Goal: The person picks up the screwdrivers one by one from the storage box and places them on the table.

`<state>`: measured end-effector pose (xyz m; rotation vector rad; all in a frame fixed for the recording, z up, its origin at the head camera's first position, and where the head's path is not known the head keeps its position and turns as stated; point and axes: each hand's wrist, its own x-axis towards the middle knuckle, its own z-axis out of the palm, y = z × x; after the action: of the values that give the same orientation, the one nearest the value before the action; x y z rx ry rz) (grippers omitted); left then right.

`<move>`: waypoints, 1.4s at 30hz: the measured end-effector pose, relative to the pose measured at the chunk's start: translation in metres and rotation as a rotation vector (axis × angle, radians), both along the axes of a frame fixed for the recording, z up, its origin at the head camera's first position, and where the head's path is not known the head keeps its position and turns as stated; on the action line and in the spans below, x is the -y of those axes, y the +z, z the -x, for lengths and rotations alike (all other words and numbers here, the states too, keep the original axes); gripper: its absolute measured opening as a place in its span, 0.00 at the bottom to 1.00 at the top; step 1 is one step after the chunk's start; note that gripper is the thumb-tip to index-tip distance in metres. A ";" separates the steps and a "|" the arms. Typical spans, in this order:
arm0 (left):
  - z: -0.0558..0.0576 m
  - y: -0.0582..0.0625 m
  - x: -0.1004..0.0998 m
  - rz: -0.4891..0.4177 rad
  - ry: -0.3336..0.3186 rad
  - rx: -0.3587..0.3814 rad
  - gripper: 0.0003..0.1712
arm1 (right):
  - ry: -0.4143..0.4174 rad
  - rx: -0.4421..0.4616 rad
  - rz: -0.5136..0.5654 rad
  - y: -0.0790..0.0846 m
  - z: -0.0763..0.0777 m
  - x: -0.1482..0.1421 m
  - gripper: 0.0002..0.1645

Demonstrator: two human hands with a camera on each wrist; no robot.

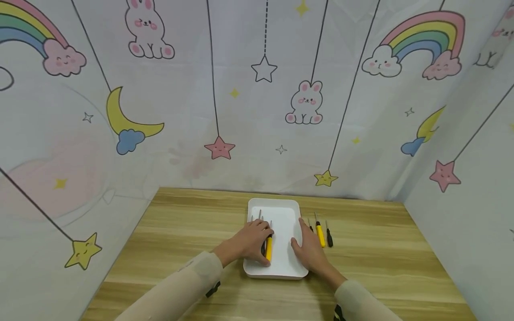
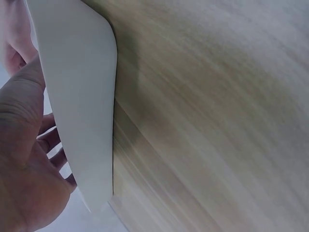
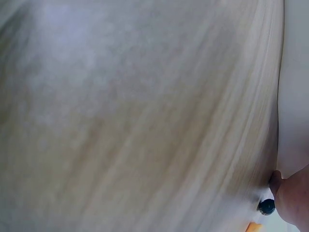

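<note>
Head view — hands (image 1: 254,240) at tray (image 1: 284,223); screwdrivers (image 1: 269,250) inside.

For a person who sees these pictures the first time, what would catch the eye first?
Probably the cartoon rabbits and rainbows on the backdrop behind the table. Next, the white tray on the table: the left hand is over screwdrivers in its left half, the right hand at its right rim.

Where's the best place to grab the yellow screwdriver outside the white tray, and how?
Probably by its thick yellow handle, coming straight down from above. It lies flat, with the handle toward you and the thin shaft pointing away. Dark-handled screwdrivers lie on both sides, so reaching in sideways looks trickier.
</note>
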<state>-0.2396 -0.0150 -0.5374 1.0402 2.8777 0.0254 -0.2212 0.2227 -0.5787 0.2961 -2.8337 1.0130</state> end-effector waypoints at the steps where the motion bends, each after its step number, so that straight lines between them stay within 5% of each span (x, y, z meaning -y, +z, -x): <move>1: -0.001 0.000 0.000 0.001 -0.007 -0.006 0.56 | 0.000 0.000 0.001 0.000 -0.001 0.000 0.46; 21: 0.008 0.025 0.002 -0.096 -0.101 -0.088 0.55 | 0.009 -0.045 -0.002 -0.002 -0.001 -0.001 0.44; 42: 0.008 0.041 0.029 -0.163 -0.041 -0.028 0.55 | 0.011 -0.045 0.003 0.002 -0.003 0.000 0.43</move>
<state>-0.2474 -0.0440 -0.4963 1.1342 2.9191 0.2481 -0.2181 0.2228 -0.5772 0.3298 -2.7934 1.0004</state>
